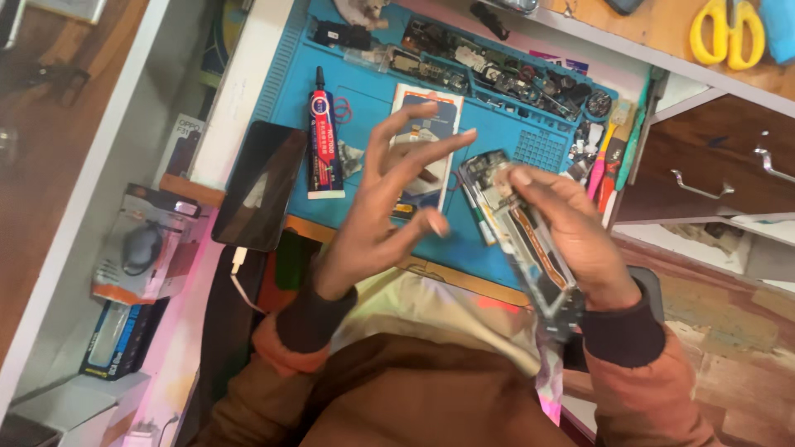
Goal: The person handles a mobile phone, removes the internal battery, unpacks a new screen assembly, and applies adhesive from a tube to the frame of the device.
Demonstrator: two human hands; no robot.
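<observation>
The right hand (571, 240) is clamped around an opened smartphone (517, 228) with its back cover off, the fingers wrapped along one long edge and the thumb pressed near the upper end, so that the exposed circuit board and inner frame face up; the phone is tilted, its top end toward the blue repair mat (364, 108) and its lower end toward the person's dark cuff; a strip of clear film hangs from the phone's lower end over the lap; the left hand (389, 199) is raised above the mat with its fingers spread wide apart, holding nothing, just beside the phone but not touching it; under that hand, partly hidden by the fingers, lies a flat white and blue package (431, 112) on the mat; to its side lies a tube of adhesive (323, 136) with a black nozzle, lengthwise on the mat; a black smartphone (261, 186) rests screen up at the mat's edge, with a white cable (240, 273) near its lower end; the mat's far trays hold a jumble of small phone parts (497, 70); pink and green hand tools (617, 145) lie along the mat's other edge; yellow scissors (729, 33) sit on the wooden shelf, well apart from both hands.
</observation>
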